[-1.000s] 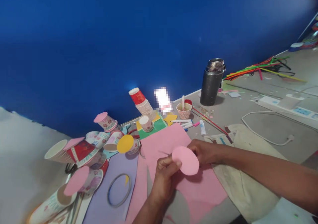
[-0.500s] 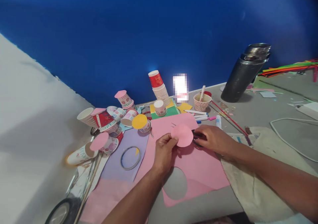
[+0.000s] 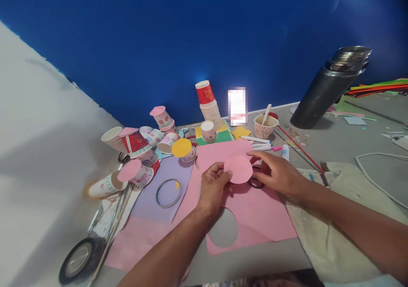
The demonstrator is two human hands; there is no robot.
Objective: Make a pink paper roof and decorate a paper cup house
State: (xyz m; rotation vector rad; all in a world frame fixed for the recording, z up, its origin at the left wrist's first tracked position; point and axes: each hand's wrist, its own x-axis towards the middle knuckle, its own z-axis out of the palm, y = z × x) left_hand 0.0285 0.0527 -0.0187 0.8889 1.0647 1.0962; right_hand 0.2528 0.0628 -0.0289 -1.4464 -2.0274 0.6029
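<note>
A pink paper circle (image 3: 238,169) is pinched by its left edge between the thumb and fingers of my left hand (image 3: 214,186), above a larger pink sheet (image 3: 266,210). My right hand (image 3: 276,172) is at the circle's right side, fingers spread, with a fingertip close to the upper edge. Below those fingers are the black handles of the scissors (image 3: 256,181); the circle hides their blades. Near my left forearm, the pink sheet has a round hole showing the grey table (image 3: 251,263).
Decorated paper cups (image 3: 137,144) crowd the left, several with paper roofs. A cup stack (image 3: 208,104) stands behind the sheet, markers (image 3: 256,140) beside it. A tape ring (image 3: 168,192) lies on purple paper (image 3: 146,202). At right are a black flask (image 3: 328,91) and a cloth (image 3: 331,227).
My right hand has loosened from the scissors' handles, and its fingers have spread toward the circle's edge. My left hand still holds the circle. The whole view has shifted slightly.
</note>
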